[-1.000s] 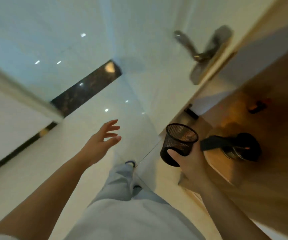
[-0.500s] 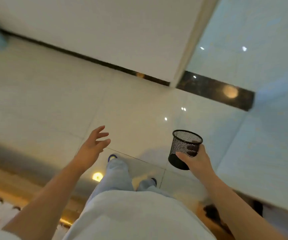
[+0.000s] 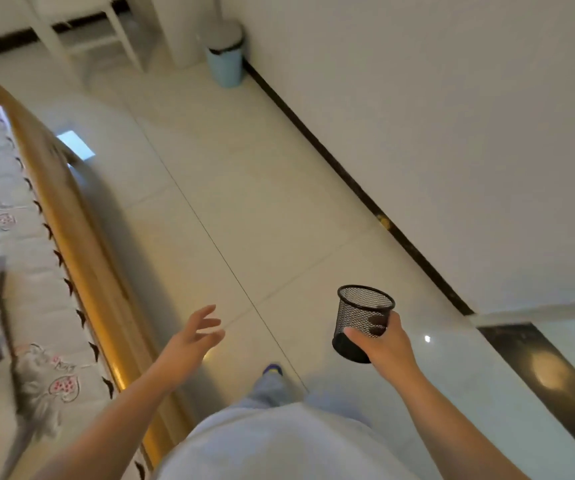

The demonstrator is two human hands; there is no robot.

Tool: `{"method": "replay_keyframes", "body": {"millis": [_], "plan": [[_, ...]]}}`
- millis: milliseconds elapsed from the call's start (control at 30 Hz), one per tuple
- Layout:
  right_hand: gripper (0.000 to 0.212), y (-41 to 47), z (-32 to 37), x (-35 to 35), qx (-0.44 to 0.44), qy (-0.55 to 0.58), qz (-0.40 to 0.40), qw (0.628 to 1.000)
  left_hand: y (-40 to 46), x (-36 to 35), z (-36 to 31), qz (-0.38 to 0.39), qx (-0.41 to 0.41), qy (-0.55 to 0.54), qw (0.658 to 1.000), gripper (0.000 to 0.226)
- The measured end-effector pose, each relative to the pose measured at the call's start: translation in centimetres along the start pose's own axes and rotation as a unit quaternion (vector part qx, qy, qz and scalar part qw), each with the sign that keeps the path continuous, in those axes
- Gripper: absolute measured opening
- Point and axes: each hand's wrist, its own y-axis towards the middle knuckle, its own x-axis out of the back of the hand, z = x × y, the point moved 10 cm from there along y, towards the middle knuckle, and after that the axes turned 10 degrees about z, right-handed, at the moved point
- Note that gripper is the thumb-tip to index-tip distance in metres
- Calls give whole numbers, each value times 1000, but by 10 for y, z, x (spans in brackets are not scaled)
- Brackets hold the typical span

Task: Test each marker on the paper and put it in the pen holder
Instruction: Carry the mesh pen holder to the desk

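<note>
Holder (image 3: 364, 320): one, black wire mesh, cup-shaped, open end up, tilted slightly. It is carried in the air above the floor (image 3: 244, 202), in front of the person's right side. It looks empty; the inside bottom is dark and not fully readable.

Right hand (image 3: 383, 344): grips the holder round its lower wall, thumb across the near side, fingers (image 3: 374, 320) showing through the mesh on the far side.

Handling, judged: light, since one hand carries it with ease. The mesh is stiff but thin, so a hard squeeze could dent it. The wire surface gives good friction, so slip is unlikely. The best hold is a wrap round the wall at mid to low height, as here; the rim stays free for markers to drop in. Empty, it will likely tip easily once set down.

Left hand (image 3: 196, 336): holds nothing, fingers spread and relaxed, raised ahead of the body, well apart from the holder.

Counts: holder 1; markers 0 in view; paper 0 in view. No testing is possible at this spot.

Surroundings: one bed (image 3: 19, 271) at left with a wooden edge rail and patterned cover. One blue bin (image 3: 225, 64) by the far wall (image 3: 452, 133). White furniture legs beside it, blurred. Person's feet on pale tile below.
</note>
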Motion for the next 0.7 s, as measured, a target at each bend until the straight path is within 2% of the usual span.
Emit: {"method": "replay_keyframes", "body": {"millis": [267,433,533,700], "plan": [[60,119,138,-73,29,-65,79,994,85,127,-112,-59,-77,-44,994,49],[65,223,216,-116,31,-117,118,986,139,200,-118,-109,-28,-88,990,48],[65,280,269,-145,26,-172,167,970,152,244,-110,-140,21,-130,981,47],[72,365,372,-203,51,-254,226,939,170,327,-101,-212,55,-197,956,48]]}}
